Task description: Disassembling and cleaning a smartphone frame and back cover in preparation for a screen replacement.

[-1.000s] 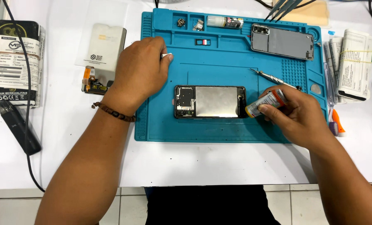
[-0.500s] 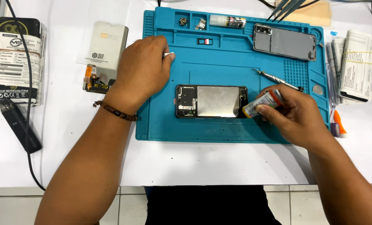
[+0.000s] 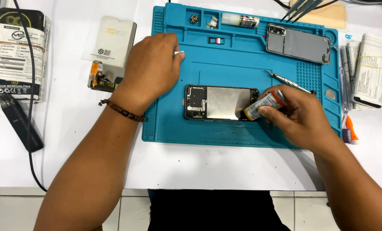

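We had the opened phone [image 3: 221, 102] flat mid-mat [image 3: 242, 51], hands well apart. Our right hand [image 3: 300, 117] was clamped on a small tube [image 3: 265, 104], tip at the phone's right end. Left hand [image 3: 150, 70] rested on the mat's left edge, pinching a small white bit [image 3: 179, 54]. Screwdriver [image 3: 287, 81] lay just above the right hand; back cover [image 3: 298, 43] top right.

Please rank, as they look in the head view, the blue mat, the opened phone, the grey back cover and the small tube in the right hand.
1. blue mat
2. opened phone and grey back cover: look alike, no ranking
3. small tube, in the right hand
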